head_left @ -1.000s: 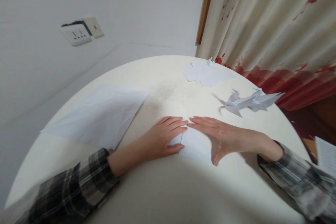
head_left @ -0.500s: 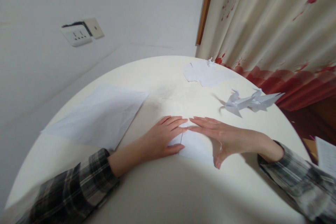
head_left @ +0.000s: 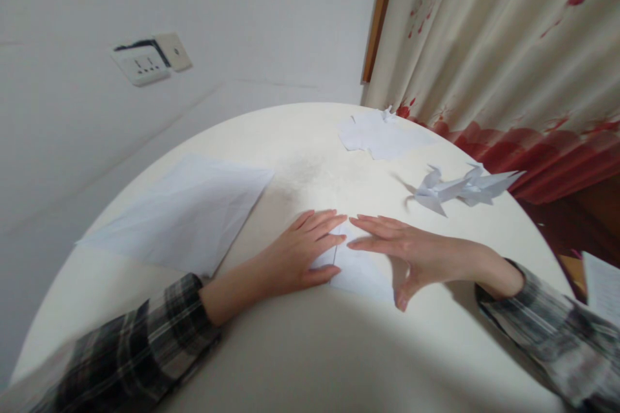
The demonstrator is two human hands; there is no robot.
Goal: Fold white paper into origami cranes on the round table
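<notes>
A plain pale wall [head_left: 271, 13] meets a cream curtain [head_left: 465, 64] with red flowers and a red lower band, and in front of them stands a round white desk [head_left: 290, 361]. Taking the folded paper [head_left: 363, 268] under the person's hands as the middle of the clock, I see the socket plate [head_left: 145, 64] on the wall between ten and eleven. The folded paper lies flat on the desk, a thin dark line running down it beside the left fingertips.

The left hand [head_left: 300, 257] comes in from nine o'clock, palm down over the paper's left part, its four fingers loosely side by side and the thumb set apart. The right hand [head_left: 416, 242] reaches in from three, fingers parted, the index away from the others and over the paper; its thumb is at the corner between four and five. I can't tell how firmly either presses. Both plaid sleeves [head_left: 159, 329] end at the wrists.

Between nine and ten lies a large white sheet [head_left: 194, 213]. Between one and two sit folded paper birds [head_left: 431, 192], close together. Just past twelve is some flat white paper [head_left: 378, 135], a small folded piece [head_left: 387, 115] at its far edge.
</notes>
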